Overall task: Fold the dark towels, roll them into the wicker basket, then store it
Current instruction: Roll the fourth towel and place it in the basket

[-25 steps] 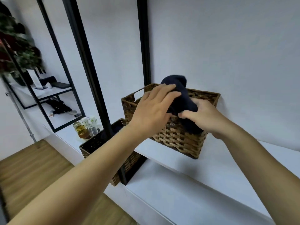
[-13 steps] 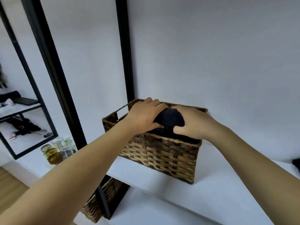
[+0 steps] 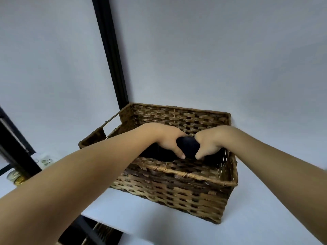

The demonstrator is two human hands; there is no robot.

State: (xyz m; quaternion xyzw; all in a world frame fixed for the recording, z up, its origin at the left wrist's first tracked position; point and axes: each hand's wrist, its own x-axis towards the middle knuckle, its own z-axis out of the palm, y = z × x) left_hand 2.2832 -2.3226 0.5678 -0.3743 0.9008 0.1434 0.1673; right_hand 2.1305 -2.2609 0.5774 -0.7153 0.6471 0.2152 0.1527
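Gripping one rolled dark towel (image 3: 188, 145) from both ends, the left hand (image 3: 168, 140) and right hand (image 3: 208, 141) were down inside the wicker basket (image 3: 177, 190), each curled round the roll, thumbs pointing down at its near side. Head view only. The roll sat low in the basket, toward its near wall and about mid-width; holding both ends likely kept it from unrolling while it was seated. More dark cloth (image 3: 155, 152) lay in the basket left of the roll, probably a towel already packed, too shadowed to say how many. Fingers behind the roll were hidden, so how deep they wrapped couldn't be told.

The basket stood flat on a white shelf (image 3: 265, 218), its far left corner just beside a black upright post (image 3: 109, 50), back wall near the plain white wall. A cut-out handle showed in the basket's left side. Left of the basket and lower, glass jars (image 3: 16, 175) sat well apart from it; below the shelf's near edge, part of another woven basket (image 3: 104, 232) showed.

Judgement: packing step nearly done, storing step seemingly underway or already settled, since the basket was on the shelf.
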